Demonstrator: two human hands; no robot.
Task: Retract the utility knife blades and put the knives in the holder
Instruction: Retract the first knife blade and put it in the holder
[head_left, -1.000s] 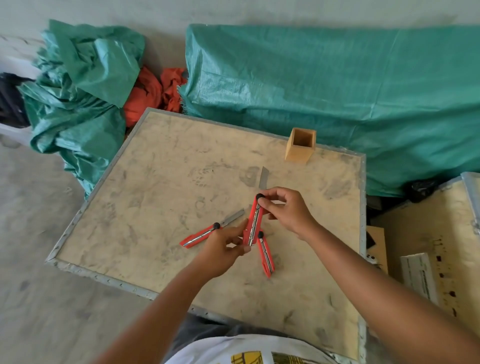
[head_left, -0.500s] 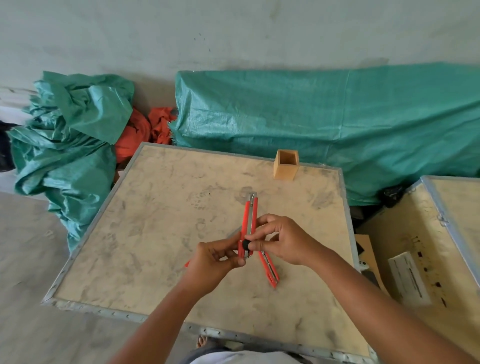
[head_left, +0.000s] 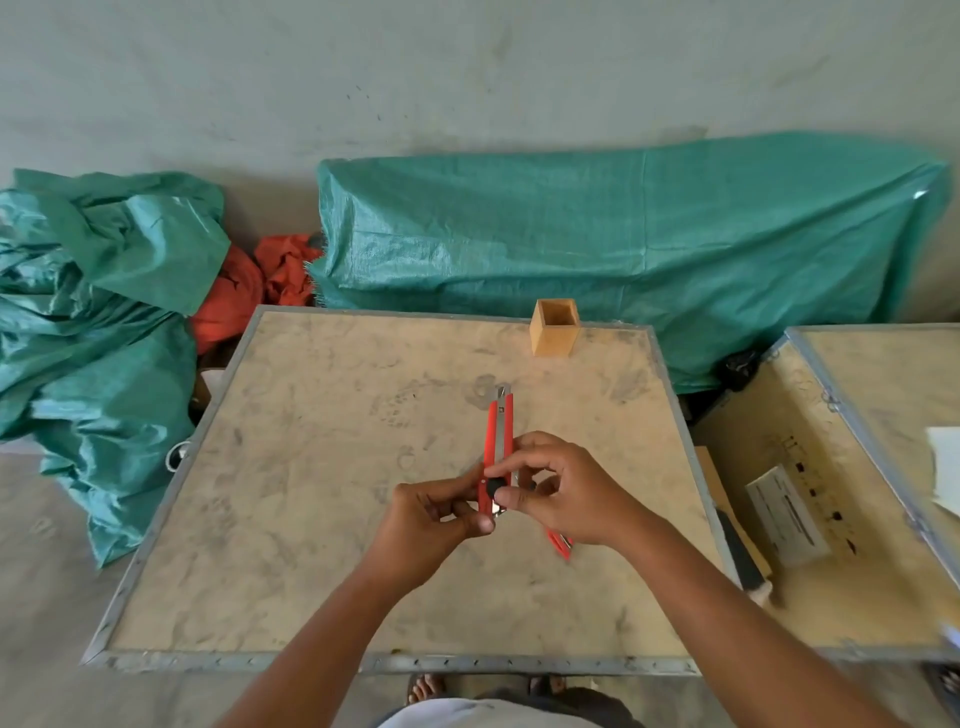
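A red utility knife (head_left: 497, 436) is held above the middle of the table, pointing away from me, with only a short blade tip showing at its far end. My left hand (head_left: 434, 525) pinches its near end. My right hand (head_left: 563, 491) grips the knife too, thumb on the black slider. A second red knife (head_left: 560, 543) lies on the table, mostly hidden under my right hand. The wooden holder (head_left: 554, 328), a small square open box, stands upright at the table's far edge. A third knife seen earlier is hidden behind my hands.
The table (head_left: 291, 519) is a plywood crate top with a metal rim. Green tarps (head_left: 597, 244) and orange cloth (head_left: 249, 291) lie behind and to the left. An open crate (head_left: 810, 467) with papers stands to the right.
The long blade has slid back into the held knife, leaving a short tip. My right thumb moved from the knife's far end to its near end. The camera view tilted upward.
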